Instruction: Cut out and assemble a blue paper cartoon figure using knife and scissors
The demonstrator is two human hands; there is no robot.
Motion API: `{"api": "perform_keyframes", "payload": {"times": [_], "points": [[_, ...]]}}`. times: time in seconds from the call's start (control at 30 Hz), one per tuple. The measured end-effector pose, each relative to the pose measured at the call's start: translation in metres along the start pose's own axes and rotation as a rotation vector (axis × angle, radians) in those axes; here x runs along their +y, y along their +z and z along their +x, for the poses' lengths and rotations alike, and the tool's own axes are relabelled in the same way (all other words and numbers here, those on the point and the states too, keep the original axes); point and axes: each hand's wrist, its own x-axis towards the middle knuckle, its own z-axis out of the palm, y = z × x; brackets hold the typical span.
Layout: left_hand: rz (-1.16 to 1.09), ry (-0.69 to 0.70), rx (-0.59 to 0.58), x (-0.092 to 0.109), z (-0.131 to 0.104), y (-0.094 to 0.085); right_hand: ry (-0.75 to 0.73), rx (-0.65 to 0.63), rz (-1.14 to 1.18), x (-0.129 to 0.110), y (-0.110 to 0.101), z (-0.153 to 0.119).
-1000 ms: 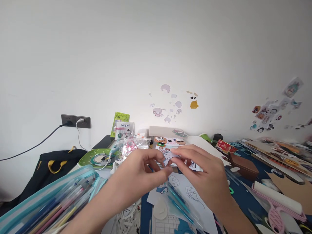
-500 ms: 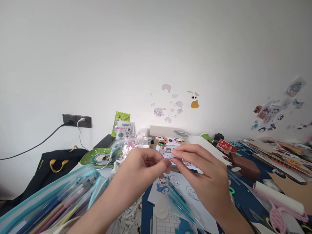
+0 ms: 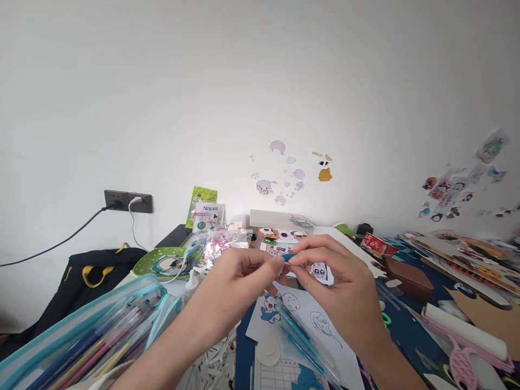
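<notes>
Paper cutout: a small white piece printed with a cartoon figure (image 3: 319,271), held in the air above the cluttered surface (image 3: 410,319), in front of the person's chest.
Right hand: the right hand (image 3: 341,295) is closed around the cutout, thumb and fingertips pinching its upper edge, where a small blue bit (image 3: 289,257) shows between the two hands.
Left hand: the left hand (image 3: 233,287) is closed too, its thumb and forefinger meeting the right hand's fingertips at that blue bit; whether it grips the paper or a backing film is too small to tell.
Below the hands: a white sheet of line drawings (image 3: 312,319) lies flat, with a clear sleeve of blue pens (image 3: 298,336) across it.
Left side: a transparent pencil case (image 3: 81,336) full of coloured pens.
Far edge: a green plate (image 3: 162,262) and a crinkled plastic bag (image 3: 221,241) by the wall.
Doing it well: a light fingertip pinch seems best, since the paper looks thin and likely to crease; working close over the sheet would probably keep a dropped piece easy to find among the clutter.
</notes>
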Motion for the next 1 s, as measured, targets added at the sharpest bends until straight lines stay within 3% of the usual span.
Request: {"api": "perform_keyframes", "payload": {"times": [0.33, 0.6, 0.7, 0.83, 1.0], "points": [[0.011, -0.034, -0.053, -0.004, 0.003, -0.006, -0.229, -0.036, -0.136, 0.000, -0.001, 0.000], [-0.145, -0.140, -0.086, -0.012, 0.010, -0.010, -0.349, -0.088, -0.161, 0.000, -0.006, 0.002], [-0.158, -0.134, -0.062, -0.015, 0.014, -0.011, -0.298, -0.196, -0.058, -0.001, -0.014, 0.004], [-0.130, -0.109, -0.061, -0.017, 0.016, -0.011, -0.124, -0.314, 0.186, 0.000, -0.030, 0.006], [-0.063, -0.104, -0.021, -0.021, 0.016, -0.013, 0.145, -0.264, 0.324, 0.011, -0.048, 0.006]]}}
